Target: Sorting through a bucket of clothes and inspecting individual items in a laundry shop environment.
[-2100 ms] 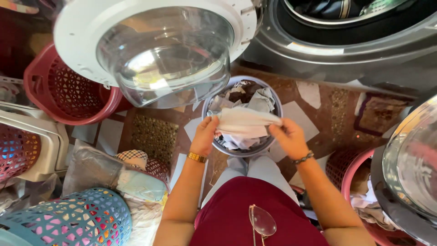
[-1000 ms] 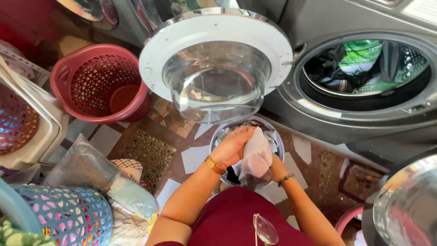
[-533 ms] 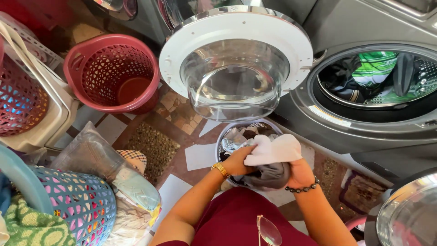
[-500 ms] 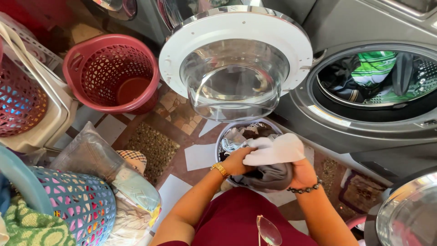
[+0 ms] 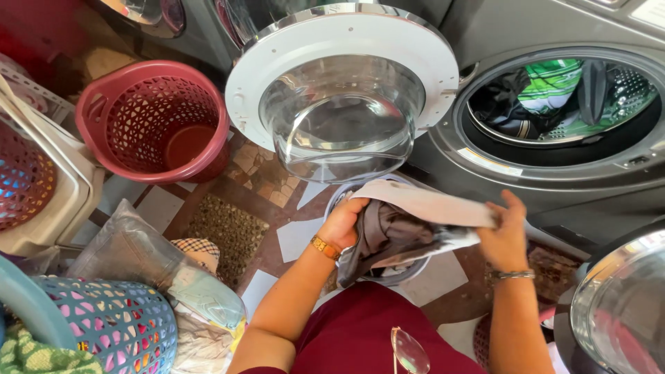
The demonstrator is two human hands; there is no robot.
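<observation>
My left hand (image 5: pixel 344 223) and my right hand (image 5: pixel 506 235) both grip a bundle of clothes (image 5: pixel 405 225), a pale cloth on top and grey-brown cloth under it. I hold it just above a round metal basin (image 5: pixel 409 274) on the floor, most of which the clothes hide. To the right, the open drum of a front-loading washer (image 5: pixel 554 114) holds green, dark and patterned garments. Its round glass door (image 5: pixel 343 97) hangs open above my hands.
An empty red plastic basket (image 5: pixel 156 121) stands at the left on the tiled floor. A blue lattice basket (image 5: pixel 114 322) and a clear bag of clothes (image 5: pixel 149 260) sit at lower left. A second glass door (image 5: pixel 620 305) juts in at lower right.
The bundle has come up from the basin and shifted right toward the washer opening. My right hand moved right with the pale cloth stretched out; my view turned toward the drum.
</observation>
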